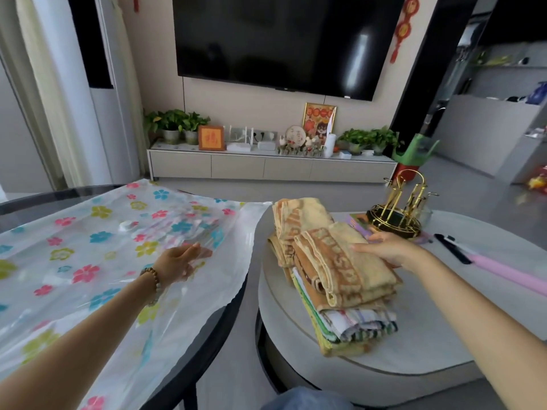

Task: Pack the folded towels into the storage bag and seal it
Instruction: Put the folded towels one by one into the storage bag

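A clear storage bag [88,247] printed with coloured flowers lies flat on the dark glass table at left, its open end toward the right. My left hand [177,261] is slipped inside the bag's mouth, fingers apart, under the plastic. A stack of folded towels [340,291] sits on the round white table at right; the top one is a tan and orange towel [343,261]. My right hand [387,250] grips that top towel at its far right edge. A second tan towel [299,220] lies behind it. A white valve [125,225] sits on the bag.
A gold cup rack [398,208] on a black base stands just behind my right hand. A pink and black tool [485,261] lies on the white table [414,350] at far right. A gap separates it from the glass table [207,335]. A TV cabinet lines the far wall.
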Demonstrator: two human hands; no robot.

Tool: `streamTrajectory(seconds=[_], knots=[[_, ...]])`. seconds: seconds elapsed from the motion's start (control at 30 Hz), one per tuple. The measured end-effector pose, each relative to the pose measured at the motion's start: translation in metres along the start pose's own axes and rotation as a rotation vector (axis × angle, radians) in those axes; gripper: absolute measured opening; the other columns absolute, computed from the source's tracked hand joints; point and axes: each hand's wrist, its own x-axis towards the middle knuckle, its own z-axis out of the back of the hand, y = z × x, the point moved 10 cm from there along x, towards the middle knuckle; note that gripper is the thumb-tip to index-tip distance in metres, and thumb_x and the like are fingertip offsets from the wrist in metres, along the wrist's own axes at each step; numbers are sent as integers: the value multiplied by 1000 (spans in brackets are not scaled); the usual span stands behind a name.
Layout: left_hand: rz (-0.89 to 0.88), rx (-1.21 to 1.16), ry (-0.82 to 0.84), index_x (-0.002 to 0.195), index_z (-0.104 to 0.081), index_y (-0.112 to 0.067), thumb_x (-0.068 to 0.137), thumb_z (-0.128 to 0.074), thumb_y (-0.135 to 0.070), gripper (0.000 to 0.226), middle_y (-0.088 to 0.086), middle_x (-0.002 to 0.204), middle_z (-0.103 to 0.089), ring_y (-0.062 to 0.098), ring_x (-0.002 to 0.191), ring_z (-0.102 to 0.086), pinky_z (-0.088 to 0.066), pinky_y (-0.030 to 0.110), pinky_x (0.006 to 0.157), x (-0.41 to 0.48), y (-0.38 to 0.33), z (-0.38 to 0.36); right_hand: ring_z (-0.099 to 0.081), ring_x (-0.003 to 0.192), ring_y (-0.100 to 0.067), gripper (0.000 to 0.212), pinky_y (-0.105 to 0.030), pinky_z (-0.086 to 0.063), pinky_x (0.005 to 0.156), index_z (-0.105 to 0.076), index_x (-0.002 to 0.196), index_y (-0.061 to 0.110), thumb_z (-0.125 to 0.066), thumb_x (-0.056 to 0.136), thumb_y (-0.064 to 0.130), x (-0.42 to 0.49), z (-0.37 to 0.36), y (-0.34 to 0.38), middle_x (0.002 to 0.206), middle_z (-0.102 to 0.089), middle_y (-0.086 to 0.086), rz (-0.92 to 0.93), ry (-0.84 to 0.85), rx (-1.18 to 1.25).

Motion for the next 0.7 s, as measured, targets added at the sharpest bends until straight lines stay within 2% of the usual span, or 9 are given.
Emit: streamTrajectory(seconds=[0.07,0.17,0.23,0.3,0.4,0.47,0.57,0.63,0.7], knots=[[2,16,0,110,-65,-9,98,-36,-31,38,0,108,-63,14,53,-33,-38,14,45,0,0,1,-58,110,-23,85,-37,-46,93,-51,130,3,-79,63,49,1,-3,-4,123,-60,-8,-46,55,-28],[2,43,-8,109,-67,-11,98,-36,-31,39,1,103,-62,15,54,-34,-38,10,40,1,-1,2,-49,125,-25,126,-41,-41,103,-44,136,9,-81,30,67,9,-4,-14,138,-52,-7,-92,109,-52],[4,54,-10,109,-67,-11,98,-35,-32,39,2,101,-62,16,54,-34,-38,10,39,2,-2,2,-45,129,-25,147,-44,-38,107,-35,141,9,-82,15,67,16,-5,-20,143,-47,-9,-116,133,-26],[9,56,-13,109,-67,-10,98,-35,-32,40,3,101,-61,16,55,-34,-38,10,39,1,-2,1,-41,133,-27,157,-46,-36,109,-23,146,7,-87,13,61,19,-7,-21,148,-40,-11,-128,145,-2],[21,48,-15,108,-67,-12,98,-35,-33,39,1,98,-61,16,54,-33,-37,10,39,0,-3,1,-48,126,-28,159,-44,-40,106,-31,141,5,-89,1,54,23,-12,-19,139,-49,-13,-137,171,39],[23,48,-14,108,-67,-11,98,-35,-32,40,-1,90,-60,15,54,-33,-37,10,40,-2,-4,0,-54,119,-28,149,-44,-44,102,-34,139,6,-92,9,51,19,-14,-10,133,-54,-13,-112,186,55],[15,58,-17,109,-67,-10,98,-35,-32,40,0,91,-59,15,54,-33,-38,10,39,-3,-6,1,-61,107,-29,100,-45,-50,93,-40,134,7,-90,51,29,7,-19,3,120,-63,-15,-82,230,176],[7,68,-16,110,-66,-9,98,-34,-32,41,2,96,-59,15,54,-33,-37,9,39,-4,-9,3,-65,101,-29,88,-43,-53,85,-46,129,9,-88,53,26,-2,-23,13,112,-67,-15,-59,287,263],[3,63,-8,111,-66,-10,98,-34,-32,41,1,107,-61,14,54,-32,-37,10,40,-4,-10,5,-65,96,-28,70,-41,-53,81,-50,127,8,-79,65,20,-9,-26,27,107,-68,-15,-13,346,359]])
